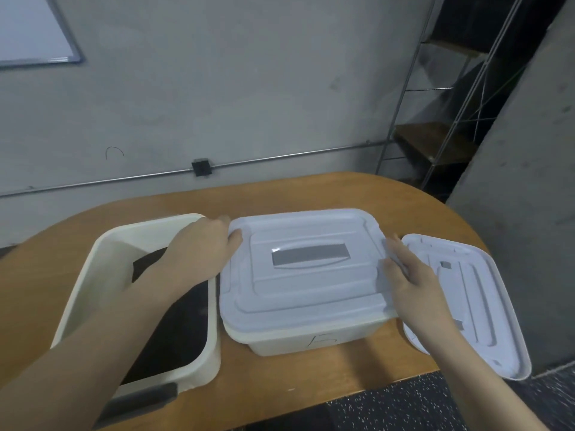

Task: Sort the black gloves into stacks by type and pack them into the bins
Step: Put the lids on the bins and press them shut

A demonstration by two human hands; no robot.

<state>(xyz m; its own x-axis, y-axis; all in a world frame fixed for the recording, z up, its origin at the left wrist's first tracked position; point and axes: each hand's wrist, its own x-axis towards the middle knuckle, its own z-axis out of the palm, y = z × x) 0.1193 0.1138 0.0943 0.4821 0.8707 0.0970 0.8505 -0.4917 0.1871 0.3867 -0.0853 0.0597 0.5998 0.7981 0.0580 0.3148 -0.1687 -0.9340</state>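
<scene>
Two cream bins stand side by side on the wooden table [326, 381]. The left bin [93, 275] has no lid, and black gloves [177, 331] lie flat inside it. The right bin [298, 340] carries a white lid [305, 275] with a grey handle. My left hand [202, 247] reaches across the left bin and holds the lid's left edge, thumb on top. My right hand [407, 275] lies on the lid's right edge with its fingers straight.
A second white lid [473, 303] lies upside down at the right, overhanging the table's edge. A grey wall with a conduit runs behind the table. A wire shelf [435, 135] stands at the back right.
</scene>
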